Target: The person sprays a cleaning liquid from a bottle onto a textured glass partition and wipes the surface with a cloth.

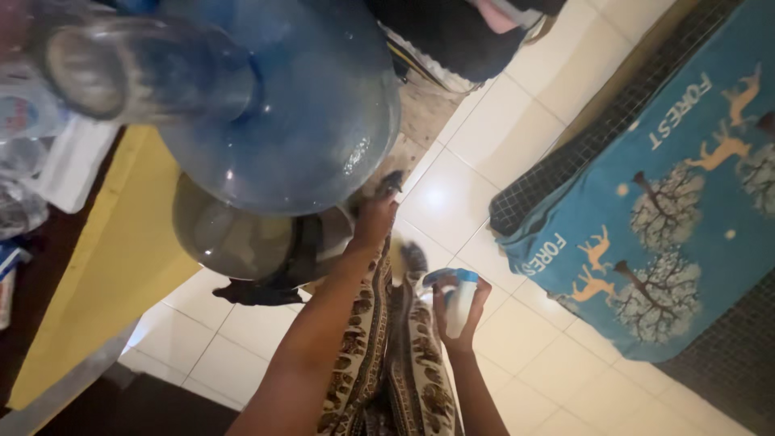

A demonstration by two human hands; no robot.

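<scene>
One water jug (307, 121), one small bottle (458, 303)

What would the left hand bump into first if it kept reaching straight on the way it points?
Most likely the big blue water jug: the left hand already sits at its lower edge, though whether it touches is unclear.

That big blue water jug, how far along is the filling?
Done: the water jug sits neck-down on the dispenser. In hand: the left hand reaches under it at the front; the right hand holds a small white bottle beside it. Left: bottle not under any spout; contents unclear.
</scene>
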